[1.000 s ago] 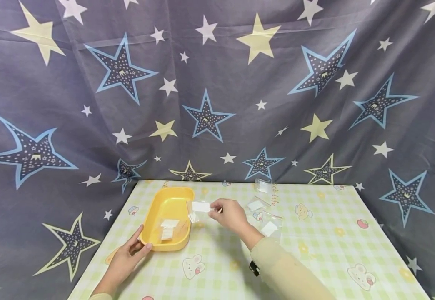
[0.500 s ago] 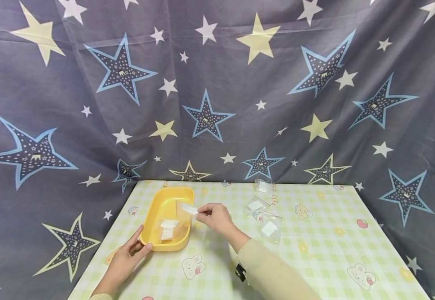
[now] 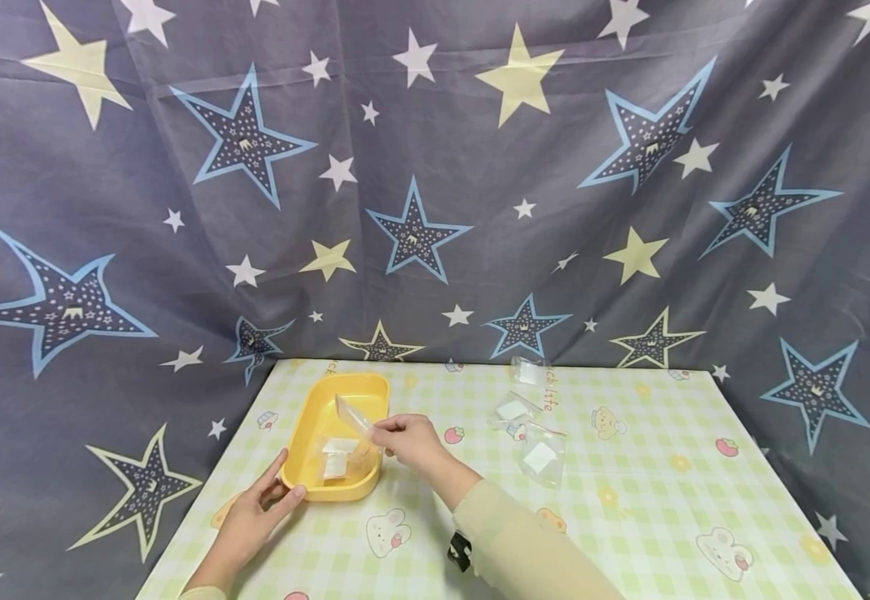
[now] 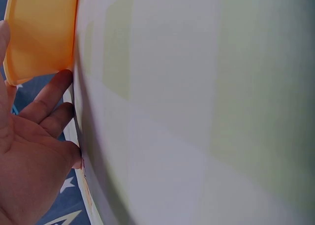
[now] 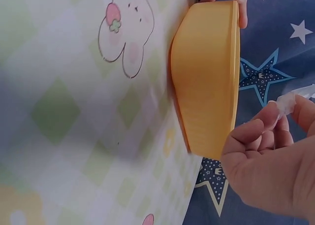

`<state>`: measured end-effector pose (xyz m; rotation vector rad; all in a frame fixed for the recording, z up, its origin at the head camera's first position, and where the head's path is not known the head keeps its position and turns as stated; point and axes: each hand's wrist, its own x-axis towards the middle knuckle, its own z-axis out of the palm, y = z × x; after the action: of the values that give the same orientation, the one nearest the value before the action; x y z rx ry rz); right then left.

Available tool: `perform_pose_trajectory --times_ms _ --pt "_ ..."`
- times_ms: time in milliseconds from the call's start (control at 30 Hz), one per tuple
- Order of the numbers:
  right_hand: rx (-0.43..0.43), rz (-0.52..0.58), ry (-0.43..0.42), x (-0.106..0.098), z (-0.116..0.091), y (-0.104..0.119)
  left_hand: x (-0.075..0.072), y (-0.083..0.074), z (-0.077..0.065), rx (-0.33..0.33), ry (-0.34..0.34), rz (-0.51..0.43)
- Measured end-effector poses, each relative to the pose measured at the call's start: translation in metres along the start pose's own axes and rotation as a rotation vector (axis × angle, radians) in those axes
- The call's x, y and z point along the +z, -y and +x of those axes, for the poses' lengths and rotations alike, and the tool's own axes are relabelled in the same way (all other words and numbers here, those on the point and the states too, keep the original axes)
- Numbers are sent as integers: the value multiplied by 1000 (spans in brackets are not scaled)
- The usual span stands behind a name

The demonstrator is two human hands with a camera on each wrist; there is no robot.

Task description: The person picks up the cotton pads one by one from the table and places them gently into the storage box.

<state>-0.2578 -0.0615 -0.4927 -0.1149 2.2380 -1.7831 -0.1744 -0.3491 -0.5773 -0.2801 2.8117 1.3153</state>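
A yellow rectangular tray (image 3: 333, 494) stands on the left of the table in the head view. My left hand (image 3: 251, 521) holds its near left corner, with the thumb at the rim and fingers along the outer side. Between thumb and fingertips of my right hand (image 3: 416, 442) is a small clear zip bag (image 3: 352, 412), slanting over the tray's right rim. The right wrist view shows this bag (image 5: 288, 103) pinched at one end, above the tray wall (image 5: 204, 72). Inside the tray lie clear bags with white pieces (image 3: 335, 464).
Right of the tray, three more clear bags with white pieces lie on the checked tablecloth: a near one (image 3: 540, 457), a middle one (image 3: 512, 410) and one at the back edge (image 3: 530, 372). A star-patterned curtain (image 3: 435, 317) hangs behind the table.
My right hand has moved left and slightly nearer with the pinched bag, from beside the tray to over its right rim. The bag has tilted. My left hand stays at the tray's corner.
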Motion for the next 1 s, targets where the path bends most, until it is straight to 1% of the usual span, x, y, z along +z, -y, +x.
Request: perform_pose_trajectory --times_ms 133,300,433,800,1000 --pt "17 34 11 2 0 1 0 1 1 6 6 -7" --pt "21 85 75 3 0 0 1 2 1 12 9 -9" --pt "23 90 111 4 0 -2 1 2 1 9 12 -13" --pt "26 85 115 3 -3 -3 0 1 0 -8 1 -11" --pt "5 71 111 -2 -5 -6 0 0 1 -5 2 4"
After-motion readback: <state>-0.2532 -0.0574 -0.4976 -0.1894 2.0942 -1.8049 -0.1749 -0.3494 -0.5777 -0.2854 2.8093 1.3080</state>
